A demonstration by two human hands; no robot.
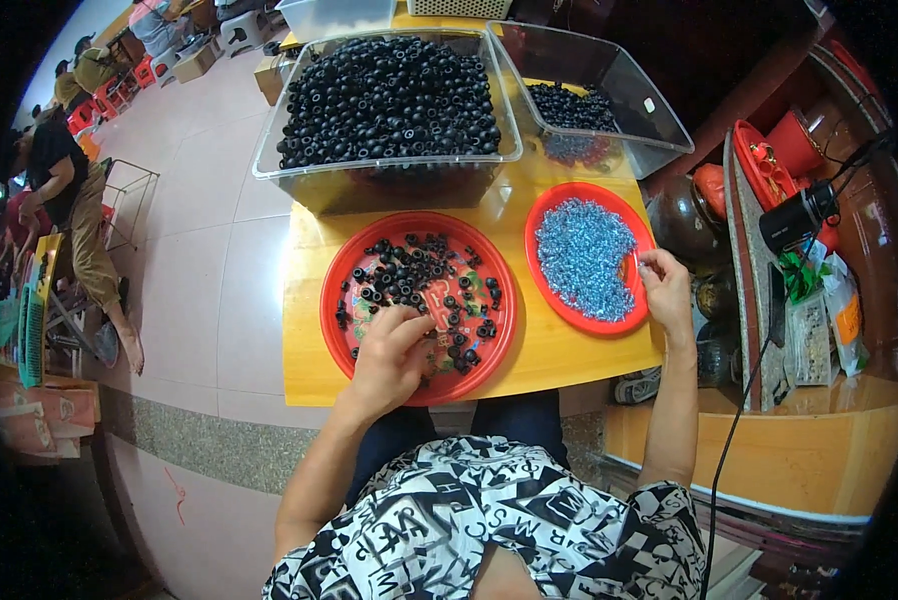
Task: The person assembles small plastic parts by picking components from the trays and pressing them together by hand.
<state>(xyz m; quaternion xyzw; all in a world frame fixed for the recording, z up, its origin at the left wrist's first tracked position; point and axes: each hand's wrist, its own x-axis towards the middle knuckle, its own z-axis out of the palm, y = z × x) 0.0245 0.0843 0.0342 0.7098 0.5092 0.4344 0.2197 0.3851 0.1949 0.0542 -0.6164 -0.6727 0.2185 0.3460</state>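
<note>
My left hand is over a round red tray, its fingers bent together among small black ring-shaped parts. Whatever sits between those fingertips is hidden. To the right, a second red tray bears a heap of tiny shiny bluish pieces. At that tray's right rim my right hand has thumb and fingers pinched together. Anything in this pinch is too small to make out. The black parts lie scattered, thickest toward the far side of their tray.
Behind the trays on the yellow table stands a clear bin full of black parts. Right of it is another clear bin with fewer parts. A shelf with jars and bags flanks the right; other people sit and stand far left.
</note>
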